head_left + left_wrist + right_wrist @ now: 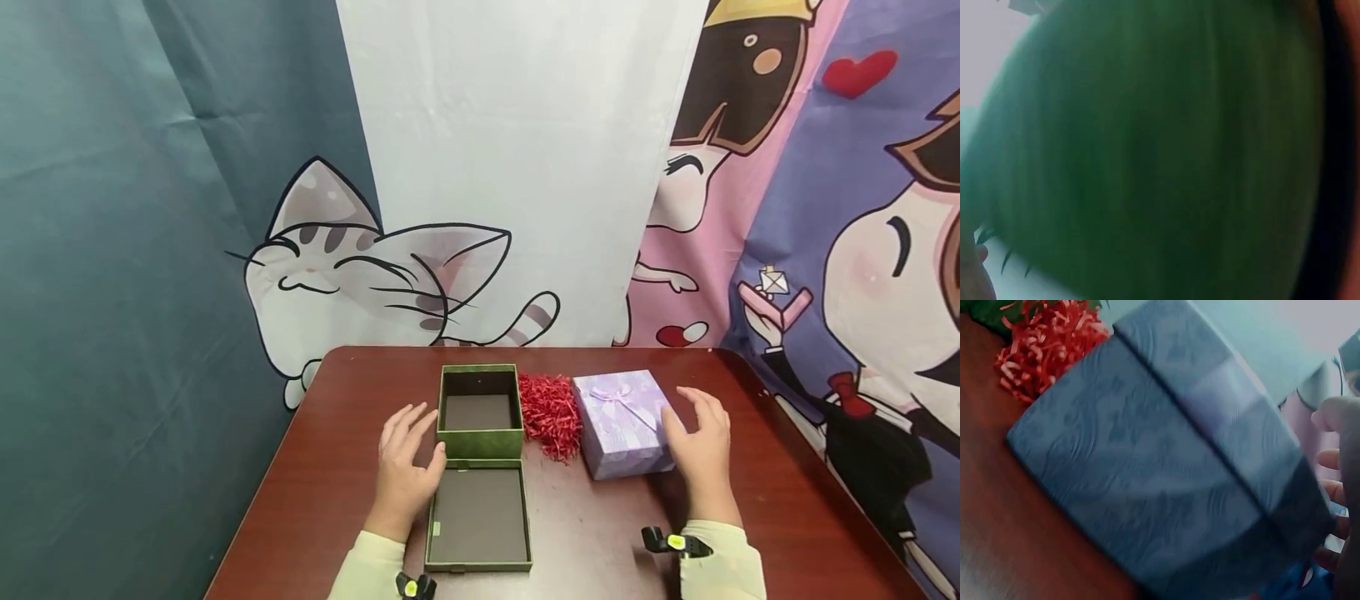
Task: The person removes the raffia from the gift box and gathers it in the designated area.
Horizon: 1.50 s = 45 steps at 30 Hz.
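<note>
An open green box (480,442) with a dark grey inside stands near the middle of the table. Directly in front of it lies its shallow green lid (480,521), inner side up. My left hand (405,471) is at the left of both, fingers spread and holding nothing; blurred green box side (1147,150) fills most of the left wrist view. To the right stands a closed lavender gift box (622,425) with a ribbon bow on top. Beside its right side is my right hand (703,446), fingers loosely apart; whether the thumb touches the box, I cannot tell.
A heap of red shredded paper (551,417) lies between the green box and the gift box. The reddish-brown table (300,517) ends at the back against a cartoon-printed curtain (525,167). More printed cloth hangs at the right.
</note>
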Each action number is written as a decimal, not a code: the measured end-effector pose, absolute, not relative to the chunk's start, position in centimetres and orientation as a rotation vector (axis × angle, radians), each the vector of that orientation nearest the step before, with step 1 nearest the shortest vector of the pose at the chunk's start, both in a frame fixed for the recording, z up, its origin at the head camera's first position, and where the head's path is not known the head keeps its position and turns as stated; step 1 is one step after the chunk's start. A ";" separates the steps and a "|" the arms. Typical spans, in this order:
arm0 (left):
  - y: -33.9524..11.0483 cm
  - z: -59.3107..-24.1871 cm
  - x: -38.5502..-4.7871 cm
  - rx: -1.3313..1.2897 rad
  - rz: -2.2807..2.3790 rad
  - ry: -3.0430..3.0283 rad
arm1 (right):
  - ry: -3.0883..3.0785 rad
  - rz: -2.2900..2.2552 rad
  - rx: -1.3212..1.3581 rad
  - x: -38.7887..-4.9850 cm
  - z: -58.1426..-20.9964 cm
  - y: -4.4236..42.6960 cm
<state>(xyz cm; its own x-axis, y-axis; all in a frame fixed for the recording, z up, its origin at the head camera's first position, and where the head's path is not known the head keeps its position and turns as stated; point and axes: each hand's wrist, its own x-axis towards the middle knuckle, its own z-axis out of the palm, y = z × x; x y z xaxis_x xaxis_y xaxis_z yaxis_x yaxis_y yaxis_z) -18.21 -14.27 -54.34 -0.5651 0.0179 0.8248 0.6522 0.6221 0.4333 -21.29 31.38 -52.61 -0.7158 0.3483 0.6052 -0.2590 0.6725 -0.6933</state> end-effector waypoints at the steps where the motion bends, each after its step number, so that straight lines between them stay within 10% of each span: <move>1: -13.6 -53.9 -18.1 -0.547 -0.956 -1.971 | -2.131 1.066 -0.092 -21.2 -52.9 31.6; 22: 5.8 -50.6 -16.8 -0.565 -1.193 -2.675 | -2.006 1.475 -0.050 -19.3 -52.6 29.8; 45: 8.9 -51.8 -18.3 -0.346 -1.591 -2.622 | -1.867 1.821 -0.156 -18.0 -52.8 31.4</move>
<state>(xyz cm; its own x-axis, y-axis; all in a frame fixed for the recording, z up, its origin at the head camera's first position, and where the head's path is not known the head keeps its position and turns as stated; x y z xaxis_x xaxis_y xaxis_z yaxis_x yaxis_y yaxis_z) -18.32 8.90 -51.77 -0.9733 0.1621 0.1624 0.2189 0.4436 0.8690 -17.97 31.43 -52.85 -0.8564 0.4317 0.2832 -0.2724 0.0882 -0.9581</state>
